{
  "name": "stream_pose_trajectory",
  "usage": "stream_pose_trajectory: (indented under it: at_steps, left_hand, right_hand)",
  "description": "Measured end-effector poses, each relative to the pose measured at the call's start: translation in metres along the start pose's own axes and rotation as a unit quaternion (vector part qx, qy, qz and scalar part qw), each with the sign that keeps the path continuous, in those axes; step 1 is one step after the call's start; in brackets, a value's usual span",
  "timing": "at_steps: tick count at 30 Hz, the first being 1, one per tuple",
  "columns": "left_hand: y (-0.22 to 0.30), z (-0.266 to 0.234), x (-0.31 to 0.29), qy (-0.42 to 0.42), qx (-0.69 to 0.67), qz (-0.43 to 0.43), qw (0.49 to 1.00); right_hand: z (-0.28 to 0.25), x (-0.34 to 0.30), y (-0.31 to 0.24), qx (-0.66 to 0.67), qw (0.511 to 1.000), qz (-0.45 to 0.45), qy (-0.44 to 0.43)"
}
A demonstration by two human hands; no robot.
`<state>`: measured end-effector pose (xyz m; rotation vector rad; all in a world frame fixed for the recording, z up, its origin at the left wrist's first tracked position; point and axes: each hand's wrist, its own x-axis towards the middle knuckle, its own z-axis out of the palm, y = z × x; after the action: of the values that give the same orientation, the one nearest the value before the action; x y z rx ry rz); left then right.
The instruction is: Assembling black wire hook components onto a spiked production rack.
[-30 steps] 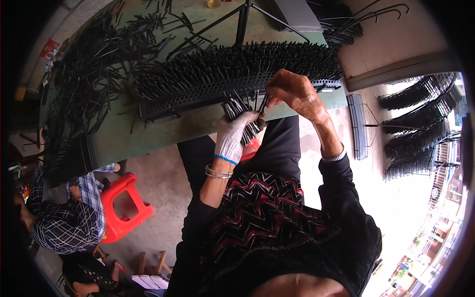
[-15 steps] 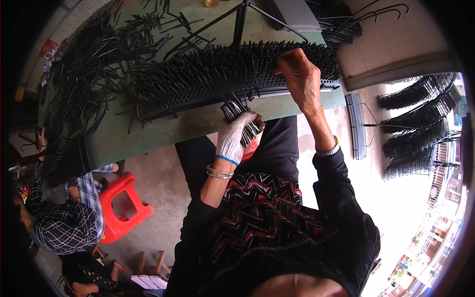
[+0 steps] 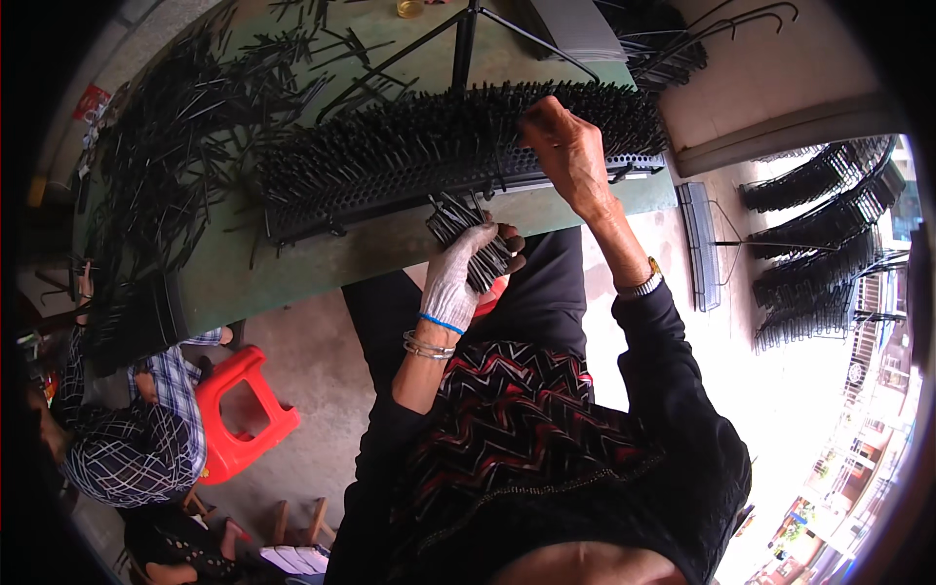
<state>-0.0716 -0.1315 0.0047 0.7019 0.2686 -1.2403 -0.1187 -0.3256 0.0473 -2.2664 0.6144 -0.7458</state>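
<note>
A long black perforated panel (image 3: pixel 390 190) lies across the near part of the green table, its holes filled with upright thin black sticks (image 3: pixel 380 132). My left hand (image 3: pixel 453 276), in a pale glove with a blue cuff edge, is closed round a bundle of black sticks (image 3: pixel 485 263) just in front of the panel's near edge. Bare, my right hand (image 3: pixel 570 156) hovers over the panel's right half. Its fingers are pinched together among the stick tops, and whatever lies between them is hidden against the black.
Loose black sticks (image 3: pixel 166 136) are heaped on the table's left (image 3: pixel 224 292). A black metal stand (image 3: pixel 466 49) rises behind the panel. A red stool (image 3: pixel 249 419) and a seated person in checked clothing (image 3: pixel 136 439) are at left. Wire racks (image 3: pixel 819 234) stand at right.
My right hand has shifted slightly left along the panel. The bundle in my left hand has tilted a little, and the fingers have spread more round it.
</note>
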Motion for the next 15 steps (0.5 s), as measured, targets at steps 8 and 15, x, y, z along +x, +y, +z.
stream_pose_trajectory:
  at_steps: [8,15]
  left_hand:
    - [-0.001,-0.001,-0.007,0.010,-0.009,0.008,1.000]
    - [-0.002,-0.005,-0.005,0.004,-0.039,0.014,0.999]
  right_hand:
    - [0.000,0.012,0.004,-0.031,0.994,-0.099,-0.042]
    - [0.000,0.010,0.003,-0.024,0.997,-0.065,-0.039]
